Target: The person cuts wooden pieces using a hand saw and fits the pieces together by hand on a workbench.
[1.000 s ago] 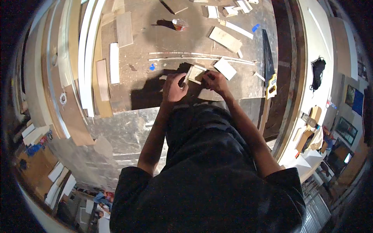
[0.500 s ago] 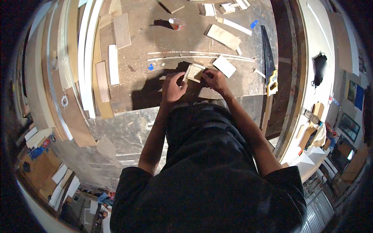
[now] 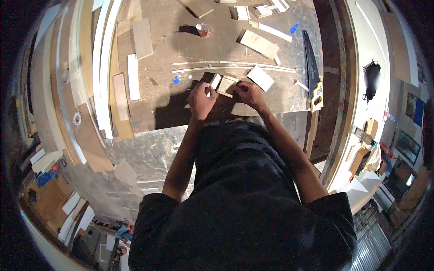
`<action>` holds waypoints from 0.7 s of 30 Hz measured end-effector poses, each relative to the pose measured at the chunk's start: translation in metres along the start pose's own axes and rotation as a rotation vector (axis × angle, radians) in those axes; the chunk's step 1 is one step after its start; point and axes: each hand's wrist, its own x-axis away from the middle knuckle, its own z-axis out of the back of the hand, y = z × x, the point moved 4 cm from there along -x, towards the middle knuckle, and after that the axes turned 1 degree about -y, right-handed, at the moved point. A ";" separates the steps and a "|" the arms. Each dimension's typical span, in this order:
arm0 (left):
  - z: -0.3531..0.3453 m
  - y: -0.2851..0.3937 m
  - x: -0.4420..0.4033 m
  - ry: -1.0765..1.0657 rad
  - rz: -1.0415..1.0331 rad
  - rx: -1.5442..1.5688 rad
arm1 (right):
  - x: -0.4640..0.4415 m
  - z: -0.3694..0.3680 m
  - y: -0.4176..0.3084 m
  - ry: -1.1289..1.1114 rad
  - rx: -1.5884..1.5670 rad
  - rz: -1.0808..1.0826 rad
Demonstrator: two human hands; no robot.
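A small wooden frame (image 3: pixel 227 86) of thin strips sits near the front edge of the workbench, between my two hands. My right hand (image 3: pixel 249 95) is closed with its fingertips pinching the frame's right side. My left hand (image 3: pixel 202 101) is closed on a small pale wood piece (image 3: pixel 215 81), standing just beside the frame's left side. Whether that piece touches the frame I cannot tell. A flat pale wood block (image 3: pixel 261 77) lies right of the frame, behind my right hand. Two long thin wood strips (image 3: pixel 199 68) run across the bench beyond my hands.
A handsaw (image 3: pixel 312 67) with a yellow handle lies along the bench's right edge. Farther back are a clear cup (image 3: pixel 204 30) with reddish contents, a wide board (image 3: pixel 259 44) and several small blocks. Long boards (image 3: pixel 101 67) line the left side. A hammer (image 3: pixel 364 135) rests at right.
The pale piece at my left fingers now shows its broad face and a gap by the frame's left side. My left hand has turned slightly; my right hand has shifted slightly left.
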 end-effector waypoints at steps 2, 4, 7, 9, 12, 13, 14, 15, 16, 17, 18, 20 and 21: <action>0.005 -0.003 -0.001 0.062 -0.023 0.043 | -0.001 -0.002 0.002 -0.021 -0.006 0.008; 0.030 0.014 -0.004 0.071 -0.057 0.099 | -0.002 -0.002 0.003 -0.037 -0.012 0.018; 0.055 0.019 -0.002 0.017 0.010 0.283 | -0.003 -0.003 0.004 -0.020 0.110 0.106; 0.067 0.018 -0.001 -0.023 0.092 0.304 | -0.004 -0.008 0.008 -0.036 0.018 0.149; 0.084 0.038 0.003 -0.062 0.217 0.528 | -0.006 -0.013 0.017 -0.097 -0.088 0.156; 0.094 0.053 0.003 -0.084 0.214 0.503 | -0.004 -0.006 0.008 -0.098 -0.087 0.157; 0.098 0.064 0.004 -0.083 0.212 0.507 | 0.001 0.003 0.003 -0.159 -0.079 0.070; 0.099 0.074 0.004 -0.097 0.204 0.523 | 0.006 0.011 0.006 -0.217 -0.070 -0.018; 0.097 0.081 0.005 -0.112 0.195 0.540 | 0.011 0.019 0.005 -0.213 -0.064 -0.018; 0.094 0.086 0.005 -0.105 0.113 0.564 | 0.015 0.030 0.009 -0.183 -0.112 -0.142; 0.092 0.097 0.001 -0.107 0.108 0.573 | 0.021 0.040 0.014 -0.150 -0.158 -0.265; 0.083 0.133 -0.005 -0.246 -0.034 0.348 | 0.042 0.078 -0.031 -0.135 -0.297 -0.276; 0.070 0.147 -0.006 -0.215 -0.114 0.408 | 0.051 0.096 -0.047 -0.107 -0.500 -0.294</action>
